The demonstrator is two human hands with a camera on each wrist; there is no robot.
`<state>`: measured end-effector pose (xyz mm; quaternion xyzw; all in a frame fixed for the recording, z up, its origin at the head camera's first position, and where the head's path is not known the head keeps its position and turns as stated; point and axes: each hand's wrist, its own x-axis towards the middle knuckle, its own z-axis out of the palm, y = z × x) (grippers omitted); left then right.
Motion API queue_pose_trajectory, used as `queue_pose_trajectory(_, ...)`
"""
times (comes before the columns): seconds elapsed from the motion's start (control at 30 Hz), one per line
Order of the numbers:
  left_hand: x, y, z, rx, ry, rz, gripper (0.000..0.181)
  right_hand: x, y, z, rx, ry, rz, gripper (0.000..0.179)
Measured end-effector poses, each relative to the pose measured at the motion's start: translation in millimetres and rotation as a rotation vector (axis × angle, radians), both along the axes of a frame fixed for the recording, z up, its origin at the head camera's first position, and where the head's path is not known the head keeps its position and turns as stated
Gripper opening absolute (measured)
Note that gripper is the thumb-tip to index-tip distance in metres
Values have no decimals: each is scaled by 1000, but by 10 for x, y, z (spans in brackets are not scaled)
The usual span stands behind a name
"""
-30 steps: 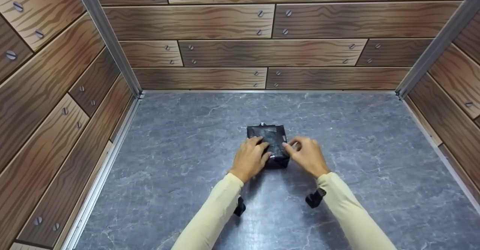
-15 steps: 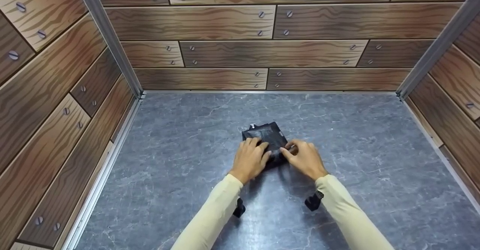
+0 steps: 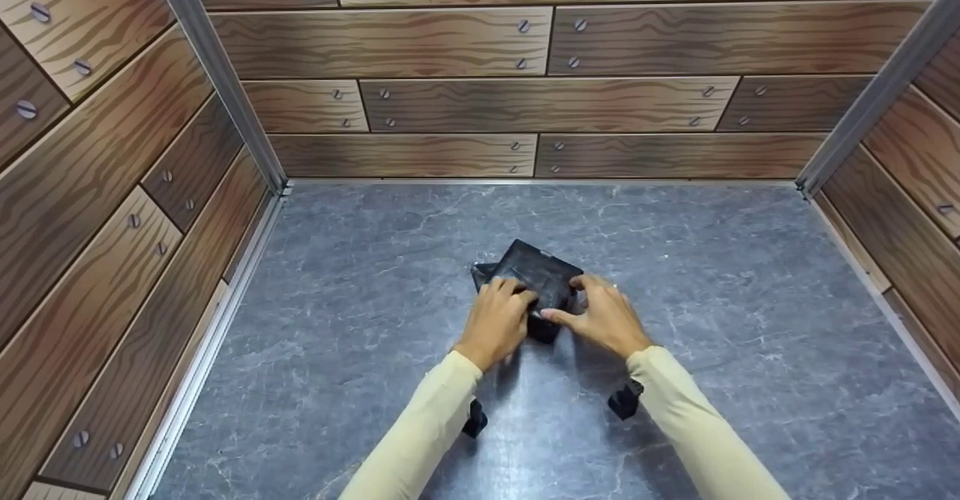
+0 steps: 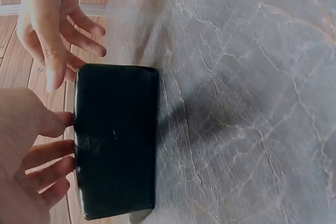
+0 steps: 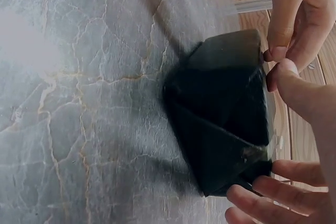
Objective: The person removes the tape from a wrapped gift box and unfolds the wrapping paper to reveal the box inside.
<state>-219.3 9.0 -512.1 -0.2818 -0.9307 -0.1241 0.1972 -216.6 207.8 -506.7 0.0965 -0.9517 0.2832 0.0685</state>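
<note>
A box wrapped in shiny black sheeting [image 3: 541, 269] sits at an angle on the grey marbled surface, a dark flap [image 3: 484, 273] jutting out at its left. My left hand [image 3: 496, 318] rests on its top, fingertips on the upper face near the left side. At the right corner my right hand [image 3: 606, 315] holds the box, thumb on the near edge and fingers along the right side. The left wrist view shows a smooth dark side [image 4: 115, 145] with the left fingertips at its top edge. A triangular fold of the wrap [image 5: 220, 140] shows in the right wrist view.
Wood-print panels stand behind [image 3: 450, 106], at left [image 3: 97, 260] and at right [image 3: 915, 185], with metal strips at their corners [image 3: 217, 72]. The grey surface [image 3: 360, 260] runs between them. A small black device [image 3: 624, 399] hangs under the right wrist.
The black box has turned counterclockwise as seen from above, its far edge swinging left. The right thumb has slid left along the near edge; the left hand has stayed nearly in place.
</note>
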Motion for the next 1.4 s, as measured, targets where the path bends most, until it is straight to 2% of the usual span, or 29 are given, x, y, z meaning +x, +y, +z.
queue_pose_trajectory(0.27,15,13,23,-7,-11,-9,19,-21,8,16,18,-24,24,83)
queue_pose_trajectory(0.4,1,-9,33,30,-34,-32,18,-36,29,14,8,-35,41,83)
queue_pose_trajectory(0.57,-32,-57,37,95,-80,-68,21,-45,59,16,-42,-56,75,80)
queue_pose_trajectory(0.67,-42,-74,35,100,-116,-88,26,-59,78,17,-75,-67,99,76)
queue_pose_trajectory(0.87,-41,-52,23,55,-235,-80,34,-88,116,13,-114,-90,147,69)
queue_pose_trajectory(1.07,-41,-29,15,25,-287,-70,36,-114,138,52,-141,-139,161,64)
queue_pose_trajectory(1.13,-43,-27,19,26,-298,-76,36,-121,139,69,-158,-117,142,58)
queue_pose_trajectory(1.23,-47,-27,25,29,-309,-83,37,-137,111,84,-167,-22,84,42)
queue_pose_trajectory(1.4,-55,-21,28,45,-295,-85,36,-176,-22,74,-83,144,-53,24)
